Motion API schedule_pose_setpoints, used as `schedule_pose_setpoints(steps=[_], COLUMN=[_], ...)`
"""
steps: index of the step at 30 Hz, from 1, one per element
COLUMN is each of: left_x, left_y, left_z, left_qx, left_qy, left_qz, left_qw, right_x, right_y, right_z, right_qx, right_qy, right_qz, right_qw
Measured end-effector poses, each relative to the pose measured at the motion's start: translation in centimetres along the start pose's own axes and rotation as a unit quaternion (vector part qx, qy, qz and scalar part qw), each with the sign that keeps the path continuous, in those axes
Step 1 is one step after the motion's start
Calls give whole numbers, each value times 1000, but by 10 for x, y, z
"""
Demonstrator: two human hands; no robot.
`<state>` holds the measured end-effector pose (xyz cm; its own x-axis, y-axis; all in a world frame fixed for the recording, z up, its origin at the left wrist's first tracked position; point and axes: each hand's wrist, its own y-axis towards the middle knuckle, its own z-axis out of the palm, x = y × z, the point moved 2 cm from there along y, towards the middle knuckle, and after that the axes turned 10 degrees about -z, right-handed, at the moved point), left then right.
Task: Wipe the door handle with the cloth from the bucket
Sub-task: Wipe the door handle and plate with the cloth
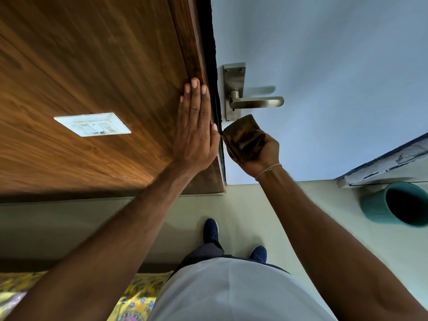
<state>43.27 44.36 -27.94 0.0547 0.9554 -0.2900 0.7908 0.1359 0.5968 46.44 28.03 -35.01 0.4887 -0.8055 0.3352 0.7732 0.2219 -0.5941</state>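
Observation:
A brushed-metal lever door handle (257, 103) on its back plate is fixed to the pale blue door (324, 66). My right hand (259, 154) is shut on a folded brown cloth (243, 137), held just below the plate's lower end, close to or touching it. My left hand (196, 126) lies flat with fingers extended on the wooden panel (92, 66) beside the door's edge. A teal bucket (398, 205) stands on the floor at the right; its inside is dark.
A white switch plate (92, 124) sits on the wooden panel. A paint-marked ledge (382, 167) juts out above the bucket. My two blue shoes (210, 230) stand on the pale floor. Yellow patterned fabric (136, 295) lies at the lower left.

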Motion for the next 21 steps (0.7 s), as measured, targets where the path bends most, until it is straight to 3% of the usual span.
schedule_pose_setpoints(steps=[4, 16, 21], left_x=[1, 3, 4], left_y=[0, 1, 1], left_z=[-1, -3, -3], left_qx=[5, 13, 18], left_qy=[0, -2, -1], left_qz=[3, 13, 16], left_qw=[1000, 1000, 1000], right_x=[6, 36, 20], right_y=[-3, -14, -9], right_z=[12, 44, 45], right_qx=[6, 66, 87], right_qy=[-9, 133, 197], right_qz=[-11, -62, -9], right_qw=[1000, 987, 977])
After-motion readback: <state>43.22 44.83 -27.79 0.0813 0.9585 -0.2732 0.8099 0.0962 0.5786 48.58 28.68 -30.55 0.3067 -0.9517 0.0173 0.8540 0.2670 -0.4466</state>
